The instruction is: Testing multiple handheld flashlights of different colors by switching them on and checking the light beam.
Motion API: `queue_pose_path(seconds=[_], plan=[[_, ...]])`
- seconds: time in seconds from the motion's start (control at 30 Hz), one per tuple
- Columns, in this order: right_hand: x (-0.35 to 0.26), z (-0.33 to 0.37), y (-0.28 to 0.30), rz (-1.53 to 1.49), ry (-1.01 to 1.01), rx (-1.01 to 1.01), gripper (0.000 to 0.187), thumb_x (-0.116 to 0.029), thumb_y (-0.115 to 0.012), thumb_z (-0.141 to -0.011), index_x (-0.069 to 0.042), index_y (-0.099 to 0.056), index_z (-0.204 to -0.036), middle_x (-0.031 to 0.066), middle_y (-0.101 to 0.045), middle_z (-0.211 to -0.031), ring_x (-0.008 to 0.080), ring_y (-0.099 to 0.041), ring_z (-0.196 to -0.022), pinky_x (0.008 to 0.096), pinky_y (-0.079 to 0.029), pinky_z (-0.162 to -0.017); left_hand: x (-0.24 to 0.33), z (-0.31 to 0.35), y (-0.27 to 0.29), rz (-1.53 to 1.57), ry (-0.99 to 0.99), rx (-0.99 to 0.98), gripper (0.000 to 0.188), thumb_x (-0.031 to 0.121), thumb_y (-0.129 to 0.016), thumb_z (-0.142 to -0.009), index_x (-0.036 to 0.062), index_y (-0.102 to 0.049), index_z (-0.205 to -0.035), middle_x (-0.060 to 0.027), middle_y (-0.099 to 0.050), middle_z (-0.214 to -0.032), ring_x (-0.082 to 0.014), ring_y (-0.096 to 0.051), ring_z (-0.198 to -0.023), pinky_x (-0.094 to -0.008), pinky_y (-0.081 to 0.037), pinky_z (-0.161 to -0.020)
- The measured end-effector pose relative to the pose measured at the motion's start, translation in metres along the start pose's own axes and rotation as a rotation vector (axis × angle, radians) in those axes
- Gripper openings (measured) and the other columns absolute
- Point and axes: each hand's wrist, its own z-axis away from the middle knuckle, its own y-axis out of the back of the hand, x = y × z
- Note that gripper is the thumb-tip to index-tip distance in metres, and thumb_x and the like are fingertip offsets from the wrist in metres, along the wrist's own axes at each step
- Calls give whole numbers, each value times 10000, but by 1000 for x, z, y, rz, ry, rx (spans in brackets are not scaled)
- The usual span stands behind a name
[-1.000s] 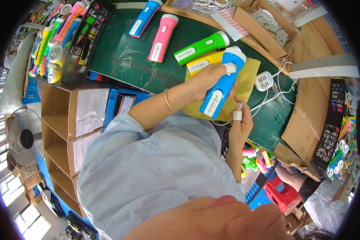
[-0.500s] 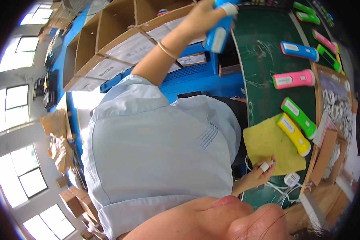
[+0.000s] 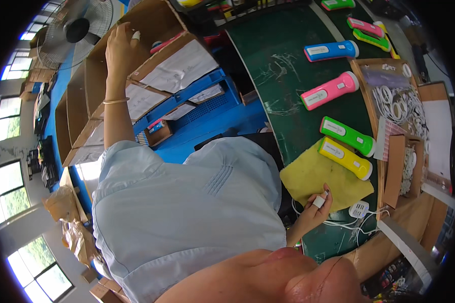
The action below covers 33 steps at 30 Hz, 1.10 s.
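My left hand (image 3: 119, 53) reaches over a divided cardboard box (image 3: 159, 63), fingers stretched and open, a white wrap on the thumb. No torch shows in it. Near the yellow cloth (image 3: 308, 174), my right hand (image 3: 314, 209) is closed, a white wrap on one finger. A small tip shows at its fingertips, too small to name. A yellow torch (image 3: 345, 157) lies on the cloth's far edge, beside a green torch (image 3: 348, 136). Further along the green table are a pink torch (image 3: 329, 91) and a blue torch (image 3: 331, 51).
A white multi-port charger (image 3: 359, 209) with white cables lies beside the cloth. Behind the torches stands a wooden tray (image 3: 370, 108) with coiled white cables (image 3: 392, 103), next to a small cardboard box (image 3: 393, 171). A fan (image 3: 77, 30) stands beyond the divided box. More torches lie at the far end.
My left hand has swung left from near the table to the divided box. The blue torch it held is out of sight. My right hand stays by the cloth. The view has turned.
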Motion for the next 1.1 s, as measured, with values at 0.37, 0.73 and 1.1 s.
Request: queue_pose_path(seconds=[0.37, 0.73, 1.1], plan=[[16, 1, -4, 175, 228, 70, 326, 55, -399, -781, -19, -611, -1016, 45, -517, -632, 104, -458, -522, 214, -365, -473, 472, -129, -211, 695, -780, -209, 470, 256, -624, -721, -3, -515, -1097, -223, -604, -946, -341, -594, -878, -379, -475, -789], [-5, 2, -2, -124, -26, 98, 308, 72, -369, -797, -7, -602, -982, 48, -540, -686, 108, -492, -563, 214, -389, -497, 535, -109, -133, 1353, -289, -905, 353, 218, -498, -818, -7, -472, -1089, -179, -573, -946, -303, -608, -779, -357, -503, -661], [-22, 12, 18, 159, 565, 362, 411, -293, -514, -842, 57, -491, -1057, 120, -568, -896, 210, -564, -799, 321, -472, -673, 352, 133, 23, 1312, -1245, -1665, 432, 277, -579, -840, -27, -471, -1127, -115, -585, -991, -260, -566, -953, -356, -444, -833]])
